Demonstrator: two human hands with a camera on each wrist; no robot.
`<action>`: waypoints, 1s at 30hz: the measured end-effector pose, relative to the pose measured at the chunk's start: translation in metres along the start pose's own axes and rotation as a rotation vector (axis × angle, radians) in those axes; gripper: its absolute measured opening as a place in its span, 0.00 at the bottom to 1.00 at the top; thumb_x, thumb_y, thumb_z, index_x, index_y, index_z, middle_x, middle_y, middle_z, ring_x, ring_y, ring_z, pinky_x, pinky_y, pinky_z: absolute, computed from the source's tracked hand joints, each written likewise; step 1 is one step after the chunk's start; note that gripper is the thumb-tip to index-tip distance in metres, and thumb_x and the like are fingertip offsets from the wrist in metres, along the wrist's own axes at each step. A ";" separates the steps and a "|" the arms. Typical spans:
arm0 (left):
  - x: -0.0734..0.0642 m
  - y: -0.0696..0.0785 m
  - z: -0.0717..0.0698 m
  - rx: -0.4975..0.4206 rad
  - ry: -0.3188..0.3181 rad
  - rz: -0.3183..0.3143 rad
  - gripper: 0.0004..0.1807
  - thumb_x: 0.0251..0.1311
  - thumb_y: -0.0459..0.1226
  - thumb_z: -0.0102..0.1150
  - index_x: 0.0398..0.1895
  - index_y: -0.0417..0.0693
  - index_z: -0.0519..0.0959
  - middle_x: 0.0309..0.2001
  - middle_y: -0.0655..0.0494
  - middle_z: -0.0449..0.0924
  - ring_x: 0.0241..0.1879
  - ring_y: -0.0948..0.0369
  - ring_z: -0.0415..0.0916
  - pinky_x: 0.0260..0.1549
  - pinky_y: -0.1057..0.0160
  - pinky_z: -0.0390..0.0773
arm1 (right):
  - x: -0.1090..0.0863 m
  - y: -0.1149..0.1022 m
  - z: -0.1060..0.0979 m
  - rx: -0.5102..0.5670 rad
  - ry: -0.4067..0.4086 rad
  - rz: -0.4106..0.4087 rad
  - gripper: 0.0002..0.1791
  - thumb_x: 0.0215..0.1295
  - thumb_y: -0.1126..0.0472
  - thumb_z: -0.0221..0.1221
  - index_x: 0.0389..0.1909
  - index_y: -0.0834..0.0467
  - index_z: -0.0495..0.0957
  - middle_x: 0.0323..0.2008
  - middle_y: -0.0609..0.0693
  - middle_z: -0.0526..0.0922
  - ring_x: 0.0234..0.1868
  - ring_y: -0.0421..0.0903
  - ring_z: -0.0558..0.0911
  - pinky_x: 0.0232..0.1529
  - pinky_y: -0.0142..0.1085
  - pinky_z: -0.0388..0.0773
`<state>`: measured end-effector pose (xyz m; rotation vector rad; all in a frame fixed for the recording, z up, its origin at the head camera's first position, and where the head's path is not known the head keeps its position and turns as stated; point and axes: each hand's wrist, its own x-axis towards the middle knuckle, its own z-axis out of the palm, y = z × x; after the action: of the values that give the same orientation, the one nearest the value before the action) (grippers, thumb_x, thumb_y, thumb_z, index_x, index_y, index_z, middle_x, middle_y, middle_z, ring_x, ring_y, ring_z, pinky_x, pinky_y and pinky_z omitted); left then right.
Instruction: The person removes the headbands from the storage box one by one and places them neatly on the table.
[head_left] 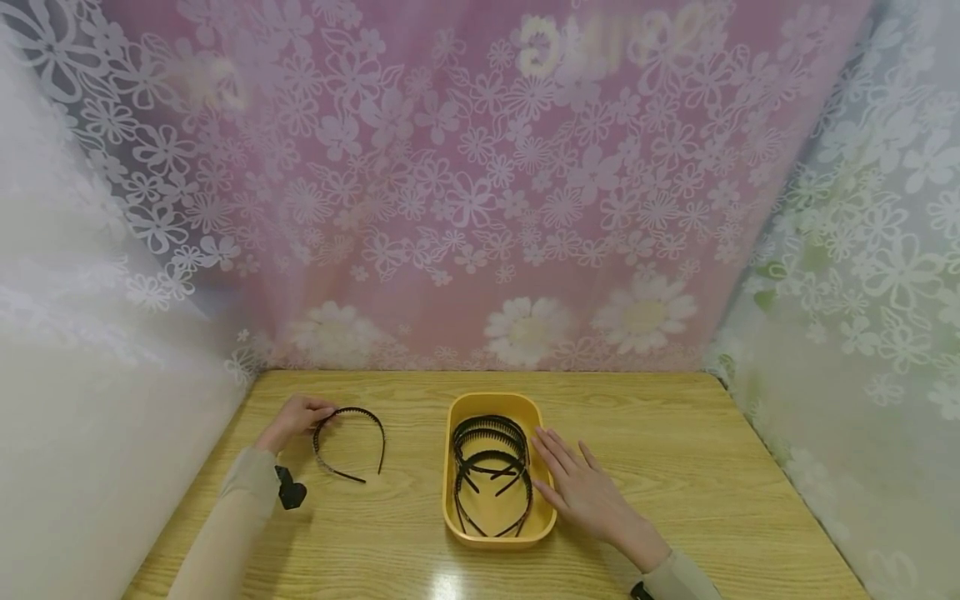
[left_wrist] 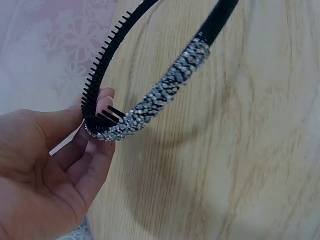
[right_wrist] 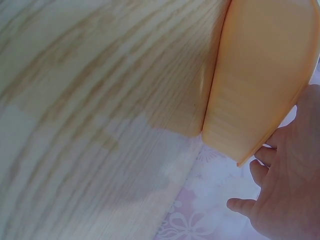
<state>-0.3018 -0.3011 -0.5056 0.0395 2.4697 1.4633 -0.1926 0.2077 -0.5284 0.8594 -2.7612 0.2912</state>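
On the left of the table, my left hand (head_left: 300, 414) pinches a black toothed headband (head_left: 384, 437) between thumb and fingers. The left wrist view shows that headband (left_wrist: 172, 80) closely, with comb teeth inside and a band of silvery stones along one side. Several black headbands (head_left: 491, 433) lie overlapping inside a yellow plastic bin (head_left: 501, 542). Fingers straight, my right hand (head_left: 585, 496) rests against the bin's right rim. In the right wrist view the outer wall of the bin (right_wrist: 265, 70) shows beside the right hand (right_wrist: 295, 175).
The wooden table (head_left: 360, 542) carries the bin near its middle. A pink flowered curtain (head_left: 465, 192) hangs behind the table's far edge. Pale sheets close in the left side (head_left: 97, 358) and the right side (head_left: 885, 350).
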 end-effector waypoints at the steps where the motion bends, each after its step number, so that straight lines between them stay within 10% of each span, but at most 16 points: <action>1: 0.000 -0.001 -0.001 -0.001 -0.012 0.001 0.20 0.78 0.34 0.48 0.62 0.25 0.75 0.48 0.37 0.86 0.42 0.53 0.85 0.42 0.54 0.84 | 0.000 0.000 0.000 0.002 0.001 0.000 0.38 0.76 0.47 0.55 0.79 0.60 0.58 0.79 0.54 0.58 0.78 0.54 0.59 0.69 0.66 0.60; 10: -0.004 -0.004 -0.002 0.150 0.032 0.000 0.23 0.73 0.34 0.57 0.65 0.29 0.73 0.58 0.31 0.78 0.56 0.40 0.77 0.52 0.46 0.79 | 0.000 -0.001 0.000 0.010 0.013 -0.003 0.38 0.75 0.48 0.57 0.79 0.59 0.58 0.78 0.55 0.59 0.77 0.55 0.60 0.69 0.66 0.60; 30: -0.006 -0.021 -0.007 0.405 0.233 0.102 0.12 0.66 0.29 0.62 0.50 0.33 0.85 0.50 0.34 0.84 0.48 0.38 0.80 0.47 0.40 0.79 | 0.001 -0.002 -0.003 0.021 -0.019 0.017 0.37 0.77 0.46 0.54 0.79 0.58 0.58 0.79 0.53 0.57 0.78 0.54 0.59 0.70 0.66 0.59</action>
<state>-0.2953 -0.3179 -0.5193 0.0790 2.9585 1.0271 -0.1917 0.2068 -0.5250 0.8485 -2.7891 0.3170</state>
